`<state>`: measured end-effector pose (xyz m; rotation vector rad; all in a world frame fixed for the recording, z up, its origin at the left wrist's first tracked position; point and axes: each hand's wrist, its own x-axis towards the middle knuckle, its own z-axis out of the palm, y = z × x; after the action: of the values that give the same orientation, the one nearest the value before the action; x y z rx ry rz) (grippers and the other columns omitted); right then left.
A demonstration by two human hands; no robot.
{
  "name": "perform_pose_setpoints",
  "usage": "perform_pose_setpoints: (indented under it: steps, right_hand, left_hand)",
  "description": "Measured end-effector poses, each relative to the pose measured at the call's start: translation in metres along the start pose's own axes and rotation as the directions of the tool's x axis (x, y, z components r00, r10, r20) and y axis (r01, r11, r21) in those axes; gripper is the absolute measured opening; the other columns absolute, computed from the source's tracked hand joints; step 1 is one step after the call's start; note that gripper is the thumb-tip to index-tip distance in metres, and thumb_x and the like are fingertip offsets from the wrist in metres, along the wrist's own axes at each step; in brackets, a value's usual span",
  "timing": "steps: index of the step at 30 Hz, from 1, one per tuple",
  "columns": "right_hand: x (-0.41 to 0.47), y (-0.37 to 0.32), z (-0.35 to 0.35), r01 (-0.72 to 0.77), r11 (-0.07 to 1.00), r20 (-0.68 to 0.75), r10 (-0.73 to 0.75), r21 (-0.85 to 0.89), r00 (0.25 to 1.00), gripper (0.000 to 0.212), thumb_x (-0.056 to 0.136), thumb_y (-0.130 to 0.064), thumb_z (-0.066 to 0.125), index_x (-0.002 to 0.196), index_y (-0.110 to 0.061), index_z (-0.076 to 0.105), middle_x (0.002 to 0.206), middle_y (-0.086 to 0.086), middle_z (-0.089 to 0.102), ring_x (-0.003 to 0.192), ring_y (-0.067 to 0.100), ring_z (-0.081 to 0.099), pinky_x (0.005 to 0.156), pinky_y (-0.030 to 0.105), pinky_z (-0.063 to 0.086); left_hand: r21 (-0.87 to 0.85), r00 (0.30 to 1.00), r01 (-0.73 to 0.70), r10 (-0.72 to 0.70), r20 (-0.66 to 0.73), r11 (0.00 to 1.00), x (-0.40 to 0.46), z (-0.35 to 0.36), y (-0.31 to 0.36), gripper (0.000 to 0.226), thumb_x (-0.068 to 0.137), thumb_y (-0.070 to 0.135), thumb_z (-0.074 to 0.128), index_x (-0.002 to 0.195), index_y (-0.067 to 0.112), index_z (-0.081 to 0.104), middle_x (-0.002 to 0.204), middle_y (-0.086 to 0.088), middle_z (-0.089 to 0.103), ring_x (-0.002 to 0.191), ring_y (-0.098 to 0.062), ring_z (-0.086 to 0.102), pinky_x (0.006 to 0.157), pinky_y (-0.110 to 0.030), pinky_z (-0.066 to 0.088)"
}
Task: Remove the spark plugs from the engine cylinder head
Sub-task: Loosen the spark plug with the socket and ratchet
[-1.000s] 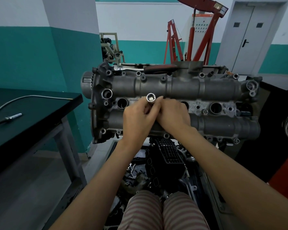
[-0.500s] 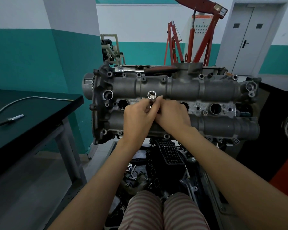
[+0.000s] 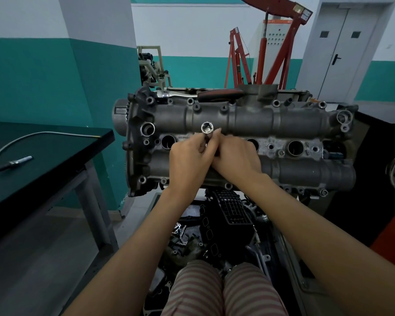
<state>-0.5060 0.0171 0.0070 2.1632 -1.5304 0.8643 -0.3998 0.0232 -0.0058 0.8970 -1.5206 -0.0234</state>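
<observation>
The grey engine cylinder head (image 3: 306, 124) stands in front of me with a row of round plug wells; the leftmost well (image 3: 168, 141) and two on the right (image 3: 294, 148) look open. A silver spark plug socket (image 3: 207, 128) sticks up from the second well, its hollow end facing me. My left hand (image 3: 189, 163) pinches the socket's shaft from the left. My right hand (image 3: 235, 158) grips it from the right, fingertips touching just below the socket's mouth. Both hands hide the well beneath. A removed spark plug (image 3: 14, 163) lies on the dark bench at left.
A ratchet with a dark red handle (image 3: 219, 95) lies on top of the head's far edge. A dark workbench (image 3: 55, 156) with a grey hose (image 3: 37, 135) stands at left. Loose engine parts (image 3: 228, 215) fill the space below the head. A red engine hoist (image 3: 276, 46) stands behind.
Both hands stay on the socket with only small finger shifts; the socket's position over the second well is nearly the same.
</observation>
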Motion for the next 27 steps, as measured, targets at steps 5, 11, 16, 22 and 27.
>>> perform_pose_setpoints:
  steps: [5, 11, 16, 22, 27]
  right_hand:
    - [-0.0002, 0.0019, 0.0014, 0.004, 1.0, 0.019, -0.004, 0.003, 1.0, 0.023, 0.092, -0.029, 0.041, 0.093, -0.014, 0.058, 0.084, 0.008, 0.064, 0.077, 0.029, 0.059, 0.057, 0.031, 0.025]
    - [-0.001, -0.0003, -0.0005, -0.014, 0.993, 0.017, 0.012, 0.118, 1.0, 0.022, 0.092, -0.036, 0.04, 0.088, -0.017, 0.03, 0.091, 0.004, 0.058, 0.073, 0.029, 0.057, 0.054, 0.032, 0.024]
    - [0.0, 0.0014, 0.0004, 0.002, 1.0, 0.008, -0.002, -0.014, 1.0, 0.034, 0.086, -0.039, 0.038, 0.099, -0.015, 0.057, 0.086, 0.008, 0.066, 0.079, 0.027, 0.061, 0.058, 0.029, 0.026]
    - [-0.0024, 0.0007, -0.0009, 0.023, 1.0, 0.007, -0.023, 0.017, 1.0, 0.02, 0.091, -0.028, 0.041, 0.082, -0.014, 0.052, 0.08, 0.01, 0.063, 0.072, 0.031, 0.058, 0.056, 0.031, 0.027]
    - [-0.0002, -0.0001, -0.0006, 0.004, 0.999, 0.026, -0.006, 0.051, 1.0, 0.016, 0.093, -0.031, 0.041, 0.089, -0.015, 0.037, 0.094, 0.004, 0.06, 0.079, 0.028, 0.058, 0.057, 0.033, 0.032]
  left_hand:
    - [0.004, 1.0, -0.006, 0.006, -0.004, 1.0, -0.0036, 0.0003, -0.0002, 0.042, 0.086, 0.034, 0.062, 0.056, 0.013, 0.042, 0.046, 0.004, 0.036, 0.044, -0.013, 0.033, 0.047, -0.031, 0.035]
    - [0.015, 0.999, 0.034, -0.034, 0.037, 0.999, -0.0063, -0.0008, -0.0015, 0.024, 0.088, 0.026, 0.056, 0.074, 0.007, 0.051, 0.051, 0.008, 0.042, 0.054, -0.012, 0.046, 0.049, -0.013, 0.032]
    - [0.025, 0.999, -0.031, 0.03, 0.019, 0.999, -0.0015, -0.0013, 0.0022, 0.05, 0.091, 0.022, 0.06, 0.055, 0.033, 0.027, 0.04, 0.014, 0.025, 0.04, -0.006, 0.035, 0.044, -0.012, 0.025]
    - [0.036, 0.999, -0.045, 0.045, 0.012, 0.998, -0.0045, -0.0012, 0.0025, 0.047, 0.09, 0.025, 0.061, 0.054, 0.025, 0.03, 0.041, 0.014, 0.027, 0.04, -0.007, 0.034, 0.045, -0.014, 0.025]
    - [0.028, 0.999, 0.002, -0.004, 0.053, 1.0, -0.0066, -0.0022, 0.001, 0.027, 0.092, 0.026, 0.055, 0.077, 0.004, 0.05, 0.054, -0.003, 0.048, 0.05, -0.016, 0.046, 0.048, -0.02, 0.034]
